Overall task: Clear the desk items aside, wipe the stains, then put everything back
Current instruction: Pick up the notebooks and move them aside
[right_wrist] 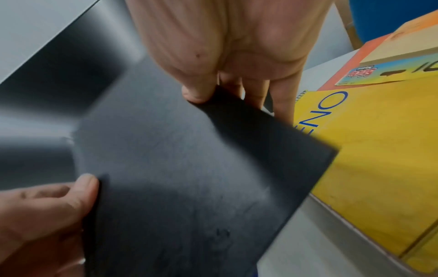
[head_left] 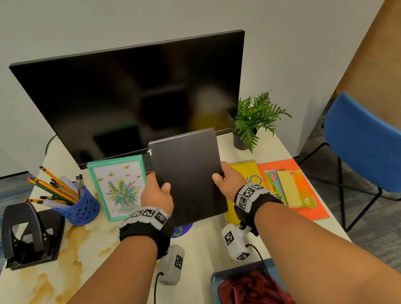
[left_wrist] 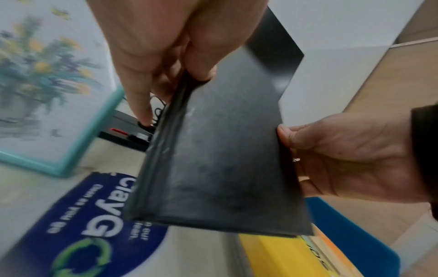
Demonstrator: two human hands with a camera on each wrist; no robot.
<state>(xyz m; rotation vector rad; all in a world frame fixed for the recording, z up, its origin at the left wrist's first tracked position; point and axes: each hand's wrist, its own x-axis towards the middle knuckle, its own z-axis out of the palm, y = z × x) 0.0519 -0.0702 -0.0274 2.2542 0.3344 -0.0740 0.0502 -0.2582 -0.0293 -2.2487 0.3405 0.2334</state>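
Observation:
A black notebook (head_left: 189,175) hangs above the middle of the desk (head_left: 196,254), in front of the monitor (head_left: 134,96). My left hand (head_left: 155,194) pinches its left edge, thumb on the cover. My right hand (head_left: 227,179) pinches the right edge the same way. The left wrist view shows the notebook (left_wrist: 213,159) by its spine, lifted off a blue round sticker (left_wrist: 94,221). In the right wrist view the black cover (right_wrist: 189,168) hovers beside a yellow spiral pad (right_wrist: 369,161). Brown stains (head_left: 55,279) spread over the desk's left part. A dark red cloth (head_left: 255,300) lies at the front edge.
A black hole punch (head_left: 27,233), a blue pencil cup (head_left: 79,208) and a teal-framed flower picture (head_left: 120,187) stand at the left. A small potted fern (head_left: 253,121) stands at the right back. An orange folder (head_left: 307,202) with sticky notes (head_left: 294,186) lies right. A blue chair (head_left: 374,142) stands beyond the desk's right edge.

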